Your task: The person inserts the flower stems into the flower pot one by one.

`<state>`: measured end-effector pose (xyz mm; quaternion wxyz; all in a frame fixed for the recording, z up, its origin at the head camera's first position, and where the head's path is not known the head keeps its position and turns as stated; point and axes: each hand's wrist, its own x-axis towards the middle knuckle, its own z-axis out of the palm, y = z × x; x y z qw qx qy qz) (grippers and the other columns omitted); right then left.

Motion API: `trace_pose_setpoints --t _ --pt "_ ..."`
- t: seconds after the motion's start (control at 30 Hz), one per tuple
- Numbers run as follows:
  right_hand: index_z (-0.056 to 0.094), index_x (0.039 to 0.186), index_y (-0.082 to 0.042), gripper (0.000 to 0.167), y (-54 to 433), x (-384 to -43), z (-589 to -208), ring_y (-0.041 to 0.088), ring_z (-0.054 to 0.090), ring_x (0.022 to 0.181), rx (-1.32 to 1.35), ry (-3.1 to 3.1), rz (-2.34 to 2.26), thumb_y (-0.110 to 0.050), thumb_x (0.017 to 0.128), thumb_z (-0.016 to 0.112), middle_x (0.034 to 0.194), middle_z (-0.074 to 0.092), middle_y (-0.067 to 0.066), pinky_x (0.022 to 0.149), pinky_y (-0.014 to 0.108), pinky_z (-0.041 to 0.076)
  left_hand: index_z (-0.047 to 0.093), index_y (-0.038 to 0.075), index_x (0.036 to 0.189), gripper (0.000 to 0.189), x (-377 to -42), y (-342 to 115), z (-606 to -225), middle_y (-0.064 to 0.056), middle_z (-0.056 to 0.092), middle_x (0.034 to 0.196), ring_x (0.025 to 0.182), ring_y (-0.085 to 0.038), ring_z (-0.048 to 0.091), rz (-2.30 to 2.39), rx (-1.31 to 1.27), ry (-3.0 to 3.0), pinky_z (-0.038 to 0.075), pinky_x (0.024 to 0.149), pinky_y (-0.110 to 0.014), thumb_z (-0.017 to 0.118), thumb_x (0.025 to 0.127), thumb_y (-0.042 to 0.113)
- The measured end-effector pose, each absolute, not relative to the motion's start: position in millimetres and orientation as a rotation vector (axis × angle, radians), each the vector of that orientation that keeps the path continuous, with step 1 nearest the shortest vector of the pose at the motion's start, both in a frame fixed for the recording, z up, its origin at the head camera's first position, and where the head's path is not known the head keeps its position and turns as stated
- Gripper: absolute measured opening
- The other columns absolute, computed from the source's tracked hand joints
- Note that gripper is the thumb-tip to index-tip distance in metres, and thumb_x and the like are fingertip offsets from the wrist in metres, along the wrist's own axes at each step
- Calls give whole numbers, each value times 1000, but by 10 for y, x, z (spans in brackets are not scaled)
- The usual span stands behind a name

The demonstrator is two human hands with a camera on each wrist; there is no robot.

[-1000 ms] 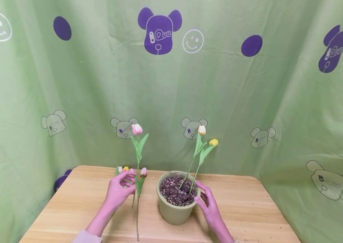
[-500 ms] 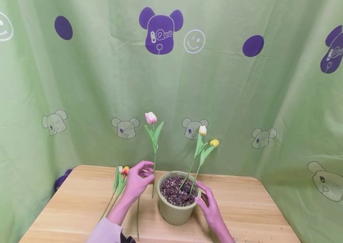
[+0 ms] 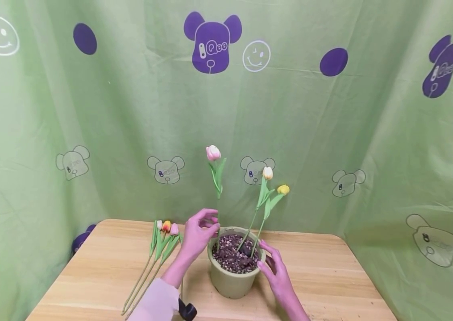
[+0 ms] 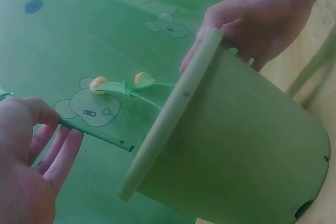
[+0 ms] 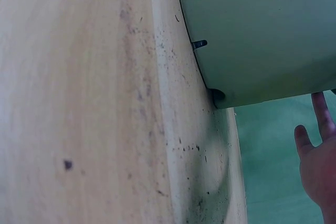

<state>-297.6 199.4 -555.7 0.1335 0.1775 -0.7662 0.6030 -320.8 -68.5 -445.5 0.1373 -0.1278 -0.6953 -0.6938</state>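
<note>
My left hand (image 3: 199,232) pinches the green stem of a pink tulip (image 3: 213,153), holding it upright over the left part of the flowerpot (image 3: 232,285). In the left wrist view the cut end of the stem (image 4: 118,142) points at the pot's rim (image 4: 173,111). Dark, pebbly soil (image 3: 232,263) fills the pot. A cream tulip (image 3: 268,173) and a yellow tulip (image 3: 283,190) stand in it, leaning right. My right hand (image 3: 276,269) grips the pot's right side, thumb and fingers spread around the rim; part of it is hidden behind the pot.
Left of the pot, a white tulip (image 3: 159,225), an orange-red tulip (image 3: 166,226) and a pink-headed tulip (image 3: 174,229) lie on the wooden table (image 3: 322,285). Dark soil crumbs (image 5: 199,203) dot the tabletop. A green patterned curtain (image 3: 218,111) encloses the back and sides.
My left hand has lifted the pink tulip off to the right, from above the lying tulips to over the pot. My right hand has stayed on the pot.
</note>
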Motion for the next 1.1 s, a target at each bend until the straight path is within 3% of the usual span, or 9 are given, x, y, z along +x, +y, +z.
trace_pose_setpoints --t 0.2,0.4,0.47,0.7,0.93,1.1 --pt "48 150 -7 50 1999 -2967 -5563 14 54 132 493 -2213 1764 -5 102 60 161 39 18 112 13 36 67 3 124 37 -3282 -586 -4489 -25 67 110 88 -21 69 -2000 -433 -2011 67 75 -38 72 88 -4" --pt "48 150 -7 50 1999 -2971 -5565 11 54 132 495 -2205 1769 -4 102 60 161 40 18 112 12 35 67 6 124 37 -3365 -491 -4540 -18 68 107 87 -20 68 -1973 -423 -2033 67 75 -37 71 89 -6" --pt "48 150 -7 50 1999 -2973 -5564 14 54 133 496 -2206 1766 -4 102 60 161 40 18 112 12 34 67 7 124 37 -3380 -464 -4547 -16 68 107 88 -20 68 -1964 -415 -2043 66 75 -35 71 89 -6" --pt "46 151 -7 49 2006 -2971 -5558 46 48 138 516 -2213 1769 -6 103 58 163 37 20 111 13 36 67 6 123 36 -3438 -353 -4553 -17 68 107 89 -25 68 -1887 -422 -2062 66 73 -30 70 89 -8" --pt "46 151 -8 49 2007 -2972 -5554 47 47 137 526 -2225 1753 -8 104 58 163 37 18 112 14 35 68 9 121 36 -3502 -282 -4584 -11 68 106 88 -17 66 -1824 -416 -2111 65 74 -30 69 90 -8" --pt "45 151 -6 49 2001 -2975 -5552 48 46 139 533 -2213 1769 -7 104 58 163 36 19 112 13 35 68 12 121 36 -3534 -253 -4610 -10 69 106 88 -17 67 -1796 -402 -2135 65 73 -30 70 90 -7"
